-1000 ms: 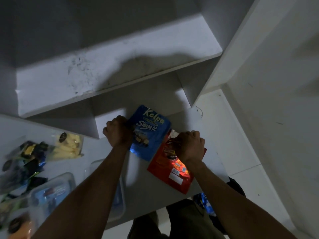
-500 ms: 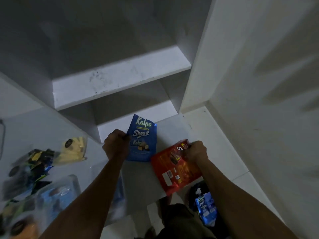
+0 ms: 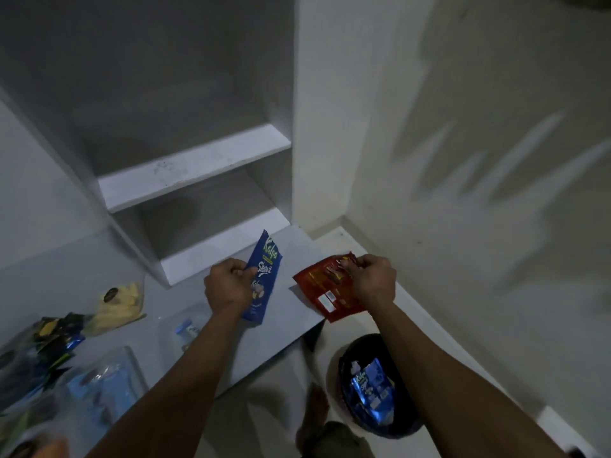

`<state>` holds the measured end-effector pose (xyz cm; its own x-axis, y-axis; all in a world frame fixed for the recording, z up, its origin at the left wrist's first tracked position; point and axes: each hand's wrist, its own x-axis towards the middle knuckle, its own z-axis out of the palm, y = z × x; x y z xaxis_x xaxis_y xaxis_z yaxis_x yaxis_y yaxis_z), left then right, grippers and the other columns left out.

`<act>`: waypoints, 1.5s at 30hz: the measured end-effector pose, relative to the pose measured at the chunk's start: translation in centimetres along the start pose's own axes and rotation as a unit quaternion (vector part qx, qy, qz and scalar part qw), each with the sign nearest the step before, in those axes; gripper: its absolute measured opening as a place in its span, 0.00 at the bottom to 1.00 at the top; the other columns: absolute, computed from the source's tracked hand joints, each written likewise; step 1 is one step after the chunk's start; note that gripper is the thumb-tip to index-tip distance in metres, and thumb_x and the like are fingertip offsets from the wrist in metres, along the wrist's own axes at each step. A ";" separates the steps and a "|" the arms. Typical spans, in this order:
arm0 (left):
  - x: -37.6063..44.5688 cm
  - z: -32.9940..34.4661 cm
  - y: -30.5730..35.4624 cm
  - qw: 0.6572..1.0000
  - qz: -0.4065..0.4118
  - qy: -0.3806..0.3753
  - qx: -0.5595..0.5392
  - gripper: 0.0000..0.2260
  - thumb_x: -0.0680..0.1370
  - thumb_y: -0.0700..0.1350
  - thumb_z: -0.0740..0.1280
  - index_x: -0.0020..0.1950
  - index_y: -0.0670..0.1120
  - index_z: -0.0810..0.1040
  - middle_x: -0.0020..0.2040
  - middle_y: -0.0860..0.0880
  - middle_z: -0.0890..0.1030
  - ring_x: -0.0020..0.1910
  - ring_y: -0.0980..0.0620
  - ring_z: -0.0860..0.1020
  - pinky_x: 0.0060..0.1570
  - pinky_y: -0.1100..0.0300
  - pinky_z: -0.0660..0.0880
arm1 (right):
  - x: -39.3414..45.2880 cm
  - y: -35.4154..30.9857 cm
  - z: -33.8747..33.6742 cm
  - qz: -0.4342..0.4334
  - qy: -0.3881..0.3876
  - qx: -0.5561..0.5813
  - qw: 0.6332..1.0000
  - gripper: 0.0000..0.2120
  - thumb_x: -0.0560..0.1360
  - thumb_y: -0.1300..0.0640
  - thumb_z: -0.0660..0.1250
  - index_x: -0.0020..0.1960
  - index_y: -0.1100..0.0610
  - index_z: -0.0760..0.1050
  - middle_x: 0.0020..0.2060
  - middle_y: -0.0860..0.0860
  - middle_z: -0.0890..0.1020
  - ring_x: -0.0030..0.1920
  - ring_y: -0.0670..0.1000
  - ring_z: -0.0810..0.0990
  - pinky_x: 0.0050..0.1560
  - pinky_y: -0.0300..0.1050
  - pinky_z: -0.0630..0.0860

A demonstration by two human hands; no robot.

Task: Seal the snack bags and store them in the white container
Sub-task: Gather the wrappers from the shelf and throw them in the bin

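Observation:
My left hand [image 3: 228, 285] grips the left edge of a blue Kalpa snack bag [image 3: 263, 276], which stands tilted on edge over the white table [image 3: 291, 312]. With my right hand [image 3: 372, 282] I pinch the top of a red snack bag [image 3: 325, 292] and hold it lifted past the table's right edge. No white container is clearly identifiable in the dim view.
White shelves [image 3: 191, 166] rise behind the table. At the left lie a yellow snack bag [image 3: 119, 304], dark wrappers [image 3: 49, 338] and clear plastic bags [image 3: 102, 388]. A black bin [image 3: 373, 385] on the floor holds a blue wrapper. A wall stands close on the right.
Both bags came up off the table. The blue bag turned on edge in my left hand, the red bag moved right past the table edge, and the camera tilted upward.

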<state>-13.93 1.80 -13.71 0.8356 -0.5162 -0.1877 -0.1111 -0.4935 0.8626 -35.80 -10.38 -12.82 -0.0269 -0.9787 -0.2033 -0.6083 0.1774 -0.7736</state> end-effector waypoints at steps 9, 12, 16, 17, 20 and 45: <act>-6.3 7.6 6.4 0.992 0.090 -0.084 -0.020 0.04 0.72 0.45 0.75 0.41 0.46 0.83 0.39 0.46 0.84 0.39 0.47 0.82 0.46 0.51 0.81 | -0.2 3.2 -11.4 0.008 0.184 -0.004 0.983 0.13 0.69 0.41 0.75 0.47 0.50 0.86 0.42 0.52 0.83 0.43 0.55 0.82 0.45 0.49 0.79; -9.3 12.1 8.4 0.986 0.122 -0.118 0.001 0.05 0.74 0.47 0.74 0.42 0.45 0.83 0.41 0.45 0.85 0.40 0.47 0.82 0.45 0.51 0.81 | 0.8 5.7 -15.6 0.037 0.238 -0.020 0.970 0.14 0.69 0.40 0.74 0.48 0.49 0.86 0.46 0.53 0.81 0.51 0.57 0.79 0.52 0.54 0.78; -11.0 15.2 9.1 0.985 0.117 -0.123 0.003 0.05 0.74 0.48 0.74 0.39 0.49 0.82 0.40 0.46 0.85 0.41 0.45 0.82 0.47 0.49 0.81 | 0.9 7.4 -17.3 0.057 0.232 -0.035 0.970 0.14 0.73 0.40 0.70 0.51 0.47 0.84 0.48 0.51 0.81 0.58 0.56 0.74 0.57 0.56 0.72; -11.9 16.5 9.2 0.985 0.112 -0.131 0.011 0.05 0.74 0.48 0.74 0.39 0.48 0.83 0.40 0.46 0.85 0.41 0.45 0.82 0.47 0.49 0.81 | 1.2 8.6 -17.9 0.066 0.230 -0.035 0.970 0.14 0.74 0.39 0.69 0.52 0.47 0.84 0.47 0.51 0.81 0.58 0.56 0.74 0.57 0.56 0.72; -14.5 20.1 8.8 0.984 0.098 -0.146 0.036 0.05 0.74 0.48 0.74 0.40 0.47 0.84 0.42 0.45 0.85 0.41 0.45 0.82 0.46 0.49 0.81 | 2.1 12.6 -18.7 0.090 0.218 -0.037 0.971 0.15 0.75 0.40 0.67 0.53 0.49 0.84 0.46 0.52 0.83 0.56 0.58 0.76 0.56 0.53 0.73; -20.8 33.7 -5.9 0.963 -0.050 -0.177 0.197 0.13 0.71 0.55 0.73 0.47 0.47 0.85 0.44 0.48 0.85 0.48 0.43 0.82 0.51 0.47 0.80 | 5.5 31.4 -11.3 0.237 0.005 -0.052 0.970 0.14 0.75 0.42 0.68 0.53 0.50 0.82 0.48 0.51 0.85 0.52 0.55 0.81 0.54 0.53 0.79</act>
<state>-48.81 -8.17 -30.73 0.6244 -0.6249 -0.4687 -0.2937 -0.7438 0.6004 -63.97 -11.34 -31.42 -0.3309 -0.7905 -0.5155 -0.6026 0.5973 -0.5292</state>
